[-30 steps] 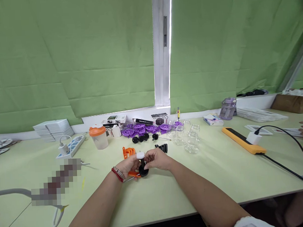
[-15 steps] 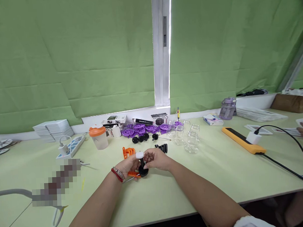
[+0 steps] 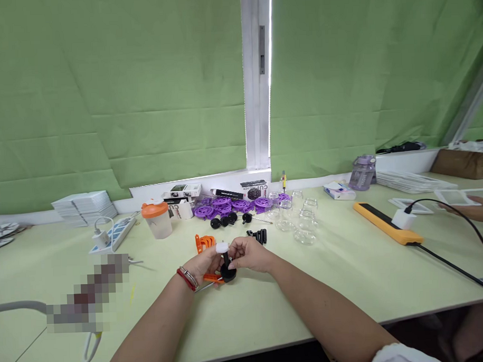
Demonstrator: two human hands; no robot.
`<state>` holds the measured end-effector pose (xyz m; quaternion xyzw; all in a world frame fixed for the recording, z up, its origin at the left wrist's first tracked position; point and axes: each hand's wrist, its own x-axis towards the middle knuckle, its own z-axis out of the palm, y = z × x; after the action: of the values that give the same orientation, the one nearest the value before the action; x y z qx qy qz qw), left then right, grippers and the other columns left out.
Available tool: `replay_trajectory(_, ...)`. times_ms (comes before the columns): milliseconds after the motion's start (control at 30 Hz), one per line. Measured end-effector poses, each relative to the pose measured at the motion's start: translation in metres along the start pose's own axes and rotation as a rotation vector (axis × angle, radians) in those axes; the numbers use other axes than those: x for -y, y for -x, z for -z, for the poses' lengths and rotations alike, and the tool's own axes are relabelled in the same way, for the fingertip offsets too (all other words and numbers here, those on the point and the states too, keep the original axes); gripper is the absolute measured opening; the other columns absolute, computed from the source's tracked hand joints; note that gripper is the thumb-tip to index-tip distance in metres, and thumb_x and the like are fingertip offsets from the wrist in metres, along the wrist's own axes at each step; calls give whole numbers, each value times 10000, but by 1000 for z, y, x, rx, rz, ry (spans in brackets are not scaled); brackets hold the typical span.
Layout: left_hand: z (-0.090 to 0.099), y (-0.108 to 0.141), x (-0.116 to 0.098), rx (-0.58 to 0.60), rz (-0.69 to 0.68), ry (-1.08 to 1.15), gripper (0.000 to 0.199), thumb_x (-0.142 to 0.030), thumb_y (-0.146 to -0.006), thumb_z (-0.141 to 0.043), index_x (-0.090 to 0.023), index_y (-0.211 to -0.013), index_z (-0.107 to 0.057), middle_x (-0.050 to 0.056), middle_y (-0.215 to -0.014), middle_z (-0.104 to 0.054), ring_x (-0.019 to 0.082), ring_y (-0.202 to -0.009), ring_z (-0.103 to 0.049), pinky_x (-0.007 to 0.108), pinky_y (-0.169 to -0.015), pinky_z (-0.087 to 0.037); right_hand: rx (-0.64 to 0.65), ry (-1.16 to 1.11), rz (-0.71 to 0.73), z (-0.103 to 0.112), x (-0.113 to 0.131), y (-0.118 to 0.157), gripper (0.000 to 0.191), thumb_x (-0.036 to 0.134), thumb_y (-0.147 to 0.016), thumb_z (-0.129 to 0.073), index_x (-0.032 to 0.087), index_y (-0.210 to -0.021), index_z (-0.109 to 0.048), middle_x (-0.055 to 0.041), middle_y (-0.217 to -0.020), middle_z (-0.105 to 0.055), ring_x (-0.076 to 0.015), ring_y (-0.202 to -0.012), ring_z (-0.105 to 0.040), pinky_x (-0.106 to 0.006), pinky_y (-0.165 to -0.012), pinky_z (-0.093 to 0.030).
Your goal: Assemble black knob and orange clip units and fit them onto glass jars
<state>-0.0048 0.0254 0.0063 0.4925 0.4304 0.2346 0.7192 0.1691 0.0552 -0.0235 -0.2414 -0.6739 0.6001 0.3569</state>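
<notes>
Right hand (image 3: 250, 254) pinches a round-based black plastic stem (image 3: 228, 274), near-upright between both hands above the pale-green tabletop (image 3: 246, 318); left hand (image 3: 203, 267) curls partly hidden fingers against it (white disc (image 3: 222, 247) on top)

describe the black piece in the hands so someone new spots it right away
Follow the window frame down to the table; nearer the viewer, the left hand and right hand are close together. Between them is the black piece, set apart from the loose black round parts beyond by the white disc atop its stem.
</notes>
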Motion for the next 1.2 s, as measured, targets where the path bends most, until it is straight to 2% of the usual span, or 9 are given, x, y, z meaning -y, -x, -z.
replay_trajectory(233,0,0,0,7,-9,-24,511,-606,-700,-516,-149,-930,-520,104,-787,-614,178,-574,-560,220,-327,-388,7,0,3,-2,2,0,464,343,-421,-861,137,-698,-551,40,-629,-555,-82,-561,-497,-242,-561,-405)
replay_trajectory(633,2,-1,3,15,-32,-10,515,-603,-700,-531,-157,-955,-561,78,-774,-616,187,-596,-580,225,-319,-393,29,-4,-20,0,2,3,443,334,-431,-859,130,-714,-585,34,-633,-571,-79,-552,-495,-239,-566,-400)
replay_trajectory(933,-3,2,-3,20,-18,-9,612,-647,-627,-577,-156,-990,-550,75,-734,-613,186,-566,-574,211,-311,-366,11,-14,-32,0,-2,1,432,344,-428,-856,126,-706,-608,20,-653,-602,-97,-584,-537,-264,-614,-429)
replay_trajectory(1200,-2,3,-4,26,6,-30,600,-680,-614,-567,-187,-955,-529,49,-708,-594,193,-602,-587,208,-334,-379,5,-30,-18,1,-4,0,434,348,-426,-856,129,-721,-626,11,-671,-622,-119,-621,-577,-285,-646,-456)
